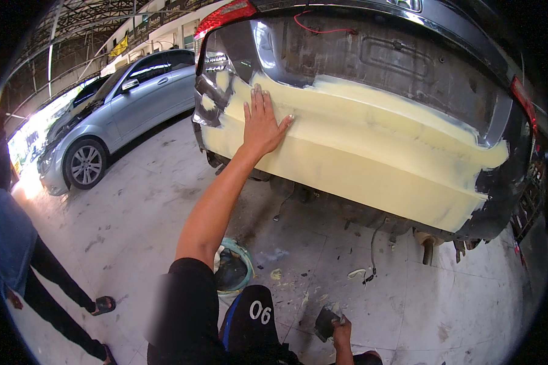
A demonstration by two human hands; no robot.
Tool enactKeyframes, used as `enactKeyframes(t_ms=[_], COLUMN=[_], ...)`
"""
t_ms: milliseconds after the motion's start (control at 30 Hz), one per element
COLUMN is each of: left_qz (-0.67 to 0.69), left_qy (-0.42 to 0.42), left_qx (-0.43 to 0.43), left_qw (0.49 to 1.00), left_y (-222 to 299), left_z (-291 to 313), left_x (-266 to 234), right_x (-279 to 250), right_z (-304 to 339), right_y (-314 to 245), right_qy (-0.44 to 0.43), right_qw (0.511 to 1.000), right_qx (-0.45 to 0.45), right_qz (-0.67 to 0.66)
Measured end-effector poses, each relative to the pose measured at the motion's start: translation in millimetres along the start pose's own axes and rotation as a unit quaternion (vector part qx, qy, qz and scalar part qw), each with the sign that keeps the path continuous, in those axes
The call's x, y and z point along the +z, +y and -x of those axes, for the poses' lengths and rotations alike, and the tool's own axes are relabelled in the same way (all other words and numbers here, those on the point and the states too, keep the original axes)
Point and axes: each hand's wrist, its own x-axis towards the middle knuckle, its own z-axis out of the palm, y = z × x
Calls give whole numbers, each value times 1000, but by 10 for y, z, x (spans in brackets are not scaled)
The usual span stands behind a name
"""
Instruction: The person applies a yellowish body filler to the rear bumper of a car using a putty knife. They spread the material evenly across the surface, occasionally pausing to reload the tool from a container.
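Pale yellow body filler (pixel 371 173) covers a wide band across the rear panel of a dark car (pixel 396 58), with ragged edges and faint grey patches. My left hand (pixel 263 125) lies flat on its left part, fingers stretched out and thumb apart, palm against the surface. Low down near my knee, my right hand (pixel 342 333) grips a dark, flat block (pixel 326 322) with pale residue at its upper edge. Whether it is a sanding block or a spreader cannot be told. The block is well away from the car.
A teal-rimmed bucket (pixel 251 267) with dark contents stands by my left leg. Filler scraps (pixel 276 274) dot the grey floor. A dark cable (pixel 374 249) and an exhaust pipe (pixel 428 250) hang under the car. Left are a person (pixel 18 243) and a silver car (pixel 128 100).
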Motion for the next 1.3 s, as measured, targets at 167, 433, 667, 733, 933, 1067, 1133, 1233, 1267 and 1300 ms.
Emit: enactKeyframes(t_ms=[167, 433, 667, 733, 933, 1067, 1133, 1233, 1267, 1300], left_qz=[12, 51, 73, 165, 339, 473, 480, 557, 571, 554], left_qy=[-37, -31, -49, -109, -240, -383, -484, -553, -558, -600], left_qx=[-4, 50, 186, 260, 361, 185, -66, -206, -235, -256], left_qw=[999, 997, 979, 945, 835, 771, 729, 584, 555, 517], left_y=[73, 604, 1442, 1590, 1844, 1620, 1545, 1529, 1617, 1692], left_z=[115, 160, 385, 477, 1313, 2353, 2939, 3868, 3970, 3919], left_x=[-23, -129, -270, -272, -585, -285, -1, 252, 169, 56], right_x=[-1, 64, 109, 116, 146, 81, 32, 67, 83, 104], right_z=[94, 80, -83, -74, 193, 228, 349, 360, 362, 382], right_y=[-123, -103, 155, 256, -457, -704, -853, -792, -770, -791], right_qy=[4, 14, 0, -6, 96, 120, 90, 46, 48, 51], right_qw=[999, 993, 988, 988, 994, 962, 933, 914, 908, 911], right_qx=[-30, -22, -82, -85, -9, -9, -8, -1, 5, 11], right_qz=[42, 112, 134, 128, -44, -244, -347, -402, -416, -408])
